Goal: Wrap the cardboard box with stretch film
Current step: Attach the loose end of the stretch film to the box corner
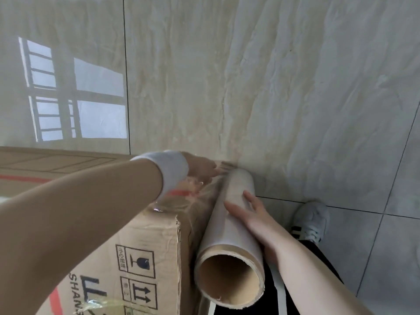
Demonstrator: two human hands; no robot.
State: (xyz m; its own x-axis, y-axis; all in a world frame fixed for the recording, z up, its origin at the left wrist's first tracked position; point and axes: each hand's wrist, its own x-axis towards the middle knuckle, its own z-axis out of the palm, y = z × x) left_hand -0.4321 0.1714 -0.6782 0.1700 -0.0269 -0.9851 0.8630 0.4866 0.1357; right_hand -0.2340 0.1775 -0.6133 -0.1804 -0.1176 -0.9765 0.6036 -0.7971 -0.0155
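Glossy beige floor tiles [295, 87] below. Your left hand [200, 167] presses clear stretch film [200, 196] flat-fingered onto the brown cardboard box [147, 242] top; your right hand [252, 217], fingers spread, steadies the cardboard-cored film roll [218, 235] alongside. Wrapping looks barely begun.

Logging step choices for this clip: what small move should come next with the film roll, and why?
Probably draw the roll along the side of the cardboard box with the right hand, the left hand pinning the film on top. The right hand lies flat on the roll beside the box, and film shows only at that top edge.
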